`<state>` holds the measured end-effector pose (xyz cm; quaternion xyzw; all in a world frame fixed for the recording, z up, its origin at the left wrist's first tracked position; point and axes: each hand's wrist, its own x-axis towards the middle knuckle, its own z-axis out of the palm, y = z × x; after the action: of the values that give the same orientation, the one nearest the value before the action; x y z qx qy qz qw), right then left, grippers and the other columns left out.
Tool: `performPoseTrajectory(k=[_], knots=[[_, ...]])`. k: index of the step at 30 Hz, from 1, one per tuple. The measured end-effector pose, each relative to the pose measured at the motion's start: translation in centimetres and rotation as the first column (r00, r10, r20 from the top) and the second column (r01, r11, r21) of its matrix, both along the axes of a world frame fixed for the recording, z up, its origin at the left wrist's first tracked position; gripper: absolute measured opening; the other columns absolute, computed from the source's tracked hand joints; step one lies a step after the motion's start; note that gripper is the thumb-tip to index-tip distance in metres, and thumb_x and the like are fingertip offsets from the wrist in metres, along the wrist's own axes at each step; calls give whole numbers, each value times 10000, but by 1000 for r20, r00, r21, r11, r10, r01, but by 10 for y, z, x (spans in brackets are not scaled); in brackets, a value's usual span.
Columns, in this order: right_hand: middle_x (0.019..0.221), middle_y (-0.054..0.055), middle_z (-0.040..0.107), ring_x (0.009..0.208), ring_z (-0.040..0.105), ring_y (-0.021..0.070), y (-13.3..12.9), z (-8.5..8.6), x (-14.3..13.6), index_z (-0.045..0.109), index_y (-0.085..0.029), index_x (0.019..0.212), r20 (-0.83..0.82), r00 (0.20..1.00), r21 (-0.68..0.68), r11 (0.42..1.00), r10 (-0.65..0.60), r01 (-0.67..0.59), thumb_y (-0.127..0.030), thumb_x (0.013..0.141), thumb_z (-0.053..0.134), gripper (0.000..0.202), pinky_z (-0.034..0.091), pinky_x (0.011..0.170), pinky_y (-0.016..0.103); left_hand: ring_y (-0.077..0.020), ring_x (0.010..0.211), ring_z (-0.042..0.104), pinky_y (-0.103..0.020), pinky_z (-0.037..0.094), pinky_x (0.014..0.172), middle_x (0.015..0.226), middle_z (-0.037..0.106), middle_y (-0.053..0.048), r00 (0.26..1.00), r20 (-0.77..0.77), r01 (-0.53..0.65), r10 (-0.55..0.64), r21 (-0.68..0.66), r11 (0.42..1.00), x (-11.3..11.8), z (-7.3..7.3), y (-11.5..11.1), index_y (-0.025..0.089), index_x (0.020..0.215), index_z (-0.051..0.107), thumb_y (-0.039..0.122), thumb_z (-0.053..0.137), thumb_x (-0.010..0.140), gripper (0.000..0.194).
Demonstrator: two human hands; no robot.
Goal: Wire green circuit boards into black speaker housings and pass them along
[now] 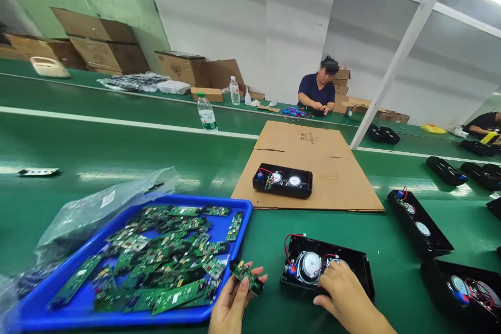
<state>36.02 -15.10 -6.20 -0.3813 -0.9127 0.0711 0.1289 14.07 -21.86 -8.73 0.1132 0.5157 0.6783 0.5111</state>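
A: Where is the circuit board (247, 277)?
B: In the left hand (230, 302), tilted, between the blue tray (156, 319) and the nearest speaker housing (354, 257). Thumb and fingers are closed to a narrow pinch on it. It is a slim green strip with small components.
A: And the right hand (346, 289)?
B: Over the housing, fingers curled close together at the second driver, thumb a little apart. The fingertips are hidden; I cannot tell whether they grip anything.
A: Materials?
B: Housing: black, oblong, open-topped, smooth. The first driver (309, 265) is round with a silvery disc; a thin red lead (286, 248) loops beside it. Tray: smooth, raised rim, loosely heaped with green boards (168, 255).
A: Surroundings?
B: Crinkled clear plastic bag (97, 214) against the tray, creased brown cardboard (332, 172) beyond the housing, all on a glossy green counter (266, 240).
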Motion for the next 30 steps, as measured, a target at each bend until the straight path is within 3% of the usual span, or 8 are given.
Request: performPoseTrajectory(k=[4, 9, 13, 18, 20, 23, 27, 30], knots=[[823, 38, 637, 760, 575, 163, 7, 25, -29, 630, -191, 960, -190, 970, -323, 943, -151, 84, -254, 882, 480, 180, 412, 672, 257, -253, 891, 679, -291, 539, 795, 915, 740, -60, 1000, 10, 26, -26, -27, 999, 0, 3, 5, 157, 983, 616, 536, 772, 535, 607], [876, 103, 657, 840, 589, 232, 28, 13, -80, 671, -156, 998, -426, 847, -455, 884, -318, 103, -287, 860, 460, 285, 430, 760, 331, -279, 880, 680, -320, 548, 762, 922, 738, -90, 998, -18, 57, -57, -22, 998, 0, 13, 11, 138, 974, 625, 565, 768, 505, 650], [688, 36, 613, 650, 569, 161, 40, 7, -95, 689, -176, 951, -549, 766, -506, 862, -335, 15, -374, 889, 413, 345, 458, 635, 280, -274, 847, 688, -338, 537, 771, 905, 739, -86, 995, -43, 86, -85, 17, 996, -3, 23, 10, 140, 974, 640, 549, 748, 559, 593], [839, 60, 645, 717, 603, 160, 42, 7, -91, 715, -201, 842, -831, 368, -532, 789, -417, -308, -475, 748, 644, 299, 497, 640, 285, -256, 802, 687, -328, 527, 748, 843, 741, -80, 992, -30, 125, -124, 34, 992, -3, 36, 14, 146, 937, 669, 545, 751, 561, 554], [713, 43, 653, 559, 585, 145, 40, 6, -87, 710, -206, 859, -828, 303, -560, 730, -473, -392, -485, 708, 685, 318, 486, 508, 276, -244, 809, 677, -310, 518, 745, 824, 741, -81, 989, -15, 147, -147, 49, 988, -2, 41, 18, 149, 919, 685, 539, 754, 561, 534], [626, 23, 637, 434, 520, 116, 33, 15, -79, 718, -214, 823, -795, 387, -599, 709, -467, -374, -446, 710, 698, 258, 412, 389, 237, -247, 853, 664, -306, 503, 764, 806, 743, -82, 981, -8, 195, -195, 80, 978, 2, 46, 23, 157, 973, 692, 523, 749, 586, 535], [702, 23, 613, 647, 562, 137, 20, 40, -69, 734, -256, 876, -712, 677, -503, 809, -188, -305, -341, 826, 589, 175, 466, 590, 260, -298, 1054, 595, -372, 434, 939, 1026, 713, -112, 966, -69, 258, -251, 138, 956, 4, 47, 25, 168, 1014, 697, 513, 735, 612, 531], [730, 21, 595, 676, 549, 133, 15, 51, -66, 729, -261, 917, -651, 747, -495, 821, -134, -285, -287, 854, 537, 203, 457, 624, 257, -319, 1143, 536, -401, 353, 1029, 1139, 667, -128, 949, -161, 295, -271, 152, 943, 3, 45, 24, 153, 967, 716, 518, 712, 636, 493]])
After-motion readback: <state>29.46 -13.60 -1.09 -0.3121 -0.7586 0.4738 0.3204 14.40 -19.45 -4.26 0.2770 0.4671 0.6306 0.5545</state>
